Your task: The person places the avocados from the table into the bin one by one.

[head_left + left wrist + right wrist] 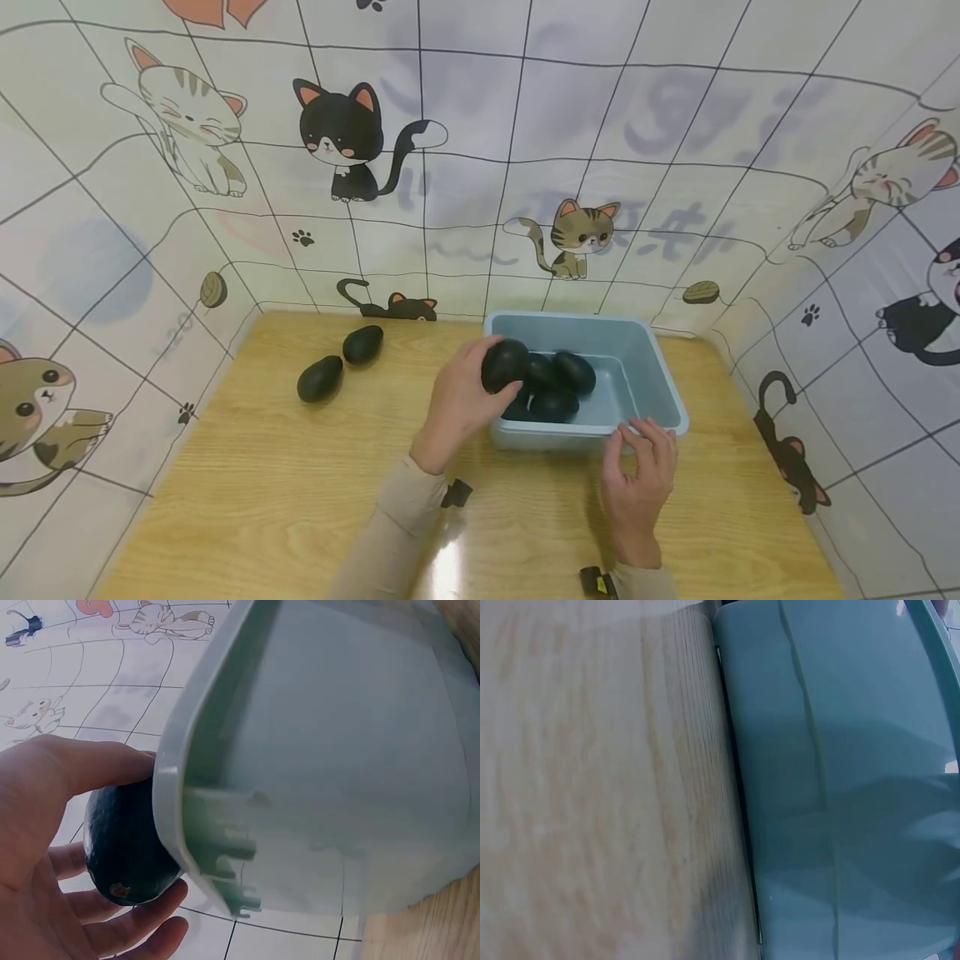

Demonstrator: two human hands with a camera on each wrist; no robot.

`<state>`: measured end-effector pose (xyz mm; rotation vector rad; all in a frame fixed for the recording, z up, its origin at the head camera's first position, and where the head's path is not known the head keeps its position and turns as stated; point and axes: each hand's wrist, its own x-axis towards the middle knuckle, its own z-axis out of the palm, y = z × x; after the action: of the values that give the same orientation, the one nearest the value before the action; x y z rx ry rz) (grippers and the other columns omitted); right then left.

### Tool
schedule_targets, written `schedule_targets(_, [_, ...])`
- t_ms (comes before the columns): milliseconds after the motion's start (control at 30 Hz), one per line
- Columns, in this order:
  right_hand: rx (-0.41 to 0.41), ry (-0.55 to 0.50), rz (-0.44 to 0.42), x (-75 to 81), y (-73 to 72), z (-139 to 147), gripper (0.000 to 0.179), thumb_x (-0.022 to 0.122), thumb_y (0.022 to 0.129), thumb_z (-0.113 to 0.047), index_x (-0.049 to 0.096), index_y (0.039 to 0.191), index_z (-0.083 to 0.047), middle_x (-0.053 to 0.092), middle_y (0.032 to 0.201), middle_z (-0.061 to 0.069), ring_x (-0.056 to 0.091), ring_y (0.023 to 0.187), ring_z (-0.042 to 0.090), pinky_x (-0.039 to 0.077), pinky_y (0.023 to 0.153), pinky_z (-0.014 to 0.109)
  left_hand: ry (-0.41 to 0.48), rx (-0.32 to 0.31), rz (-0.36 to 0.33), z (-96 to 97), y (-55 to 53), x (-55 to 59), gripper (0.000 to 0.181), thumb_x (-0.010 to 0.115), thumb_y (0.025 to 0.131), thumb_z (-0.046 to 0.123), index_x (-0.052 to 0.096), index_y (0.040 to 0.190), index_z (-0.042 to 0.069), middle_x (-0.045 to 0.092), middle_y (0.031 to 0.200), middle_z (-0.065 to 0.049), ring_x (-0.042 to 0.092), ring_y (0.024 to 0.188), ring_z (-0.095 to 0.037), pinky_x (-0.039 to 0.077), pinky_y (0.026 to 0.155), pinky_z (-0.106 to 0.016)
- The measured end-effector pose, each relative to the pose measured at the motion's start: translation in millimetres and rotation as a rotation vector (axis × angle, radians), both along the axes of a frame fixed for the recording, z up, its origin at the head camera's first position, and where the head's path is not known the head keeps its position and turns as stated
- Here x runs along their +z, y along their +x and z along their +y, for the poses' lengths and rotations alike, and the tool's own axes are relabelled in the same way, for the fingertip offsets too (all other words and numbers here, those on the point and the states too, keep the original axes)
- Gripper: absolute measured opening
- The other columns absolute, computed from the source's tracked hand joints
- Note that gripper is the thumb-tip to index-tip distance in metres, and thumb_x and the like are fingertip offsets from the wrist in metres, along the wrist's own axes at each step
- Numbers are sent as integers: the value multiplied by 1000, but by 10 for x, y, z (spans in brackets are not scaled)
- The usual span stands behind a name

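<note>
My left hand (pixel 467 398) grips a dark avocado (pixel 504 367), thumb on one side and fingers round the other. It is at the left end of the light blue plastic bin (pixel 633 333), overlapping that end's rim in the head view. In the left wrist view the held avocado (pixel 127 840) shows beside the bin's rim (pixel 169 772). Several more avocados (pixel 575 372) lie inside the bin's left half, one partly hidden by my left hand. My right hand (pixel 640 483) touches the bin's front rim near the right corner with its fingertips.
Two avocados (pixel 320 379) lie on the wooden table (pixel 300 500), left of the bin. A wall covering (pixel 480 183) with cartoon cats rises behind the table and at both sides. The bin stands close to the back wall.
</note>
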<state>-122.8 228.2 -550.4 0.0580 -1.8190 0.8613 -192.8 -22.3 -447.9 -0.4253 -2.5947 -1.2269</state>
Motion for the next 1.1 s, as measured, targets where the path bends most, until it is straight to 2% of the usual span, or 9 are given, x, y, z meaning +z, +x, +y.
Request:
schedule_targets(200, [0, -12, 18, 34, -2, -25, 9, 72, 83, 10, 74, 92, 12, 71, 106, 32, 62, 113, 53, 32, 117, 77, -2, -16, -15, 82, 0, 17, 64, 84, 90, 34, 59, 147, 19, 65, 142, -9, 67, 121, -32, 57, 99, -54])
schedule_targets(433, [-2, -11, 10, 26, -5, -15, 10, 73, 83, 11, 74, 93, 12, 71, 106, 32, 62, 114, 53, 32, 118, 76, -1, -52, 13, 202, 12, 67, 64, 85, 89, 34, 61, 146, 18, 67, 139, -8, 68, 120, -28, 58, 97, -50])
schedule_targets(567, [0, -5, -11, 11, -3, 2, 11, 73, 85, 8, 75, 95, 10, 72, 109, 29, 62, 116, 51, 32, 121, 73, 8, -64, 35, 251, 16, 89, 63, 84, 90, 35, 62, 145, 18, 66, 142, -8, 66, 126, -28, 57, 101, -51])
schedule_targets(767, [-3, 7, -7, 1, 4, -1, 10, 72, 88, 2, 75, 94, 9, 72, 108, 27, 62, 114, 50, 34, 121, 71, 20, -31, 60, 223, 22, 68, 58, 81, 92, 36, 63, 144, 17, 62, 147, -6, 60, 137, -29, 52, 111, -50])
schedule_targets(900, [-8, 1, 5, 13, 8, -2, 10, 72, 88, 1, 75, 93, 9, 72, 107, 26, 63, 113, 51, 35, 120, 72, 23, -18, 69, 168, 27, 37, 57, 80, 93, 34, 63, 145, 16, 64, 146, -6, 60, 137, -28, 53, 111, -50])
schedule_targets(1100, [-14, 2, -57, 25, 34, 0, 11, 73, 90, 2, 75, 97, 9, 72, 111, 27, 62, 120, 48, 32, 122, 73, 20, 6, 66, 92, 32, -26, 55, 79, 94, 33, 63, 144, 15, 66, 141, -7, 61, 133, -29, 53, 109, -50])
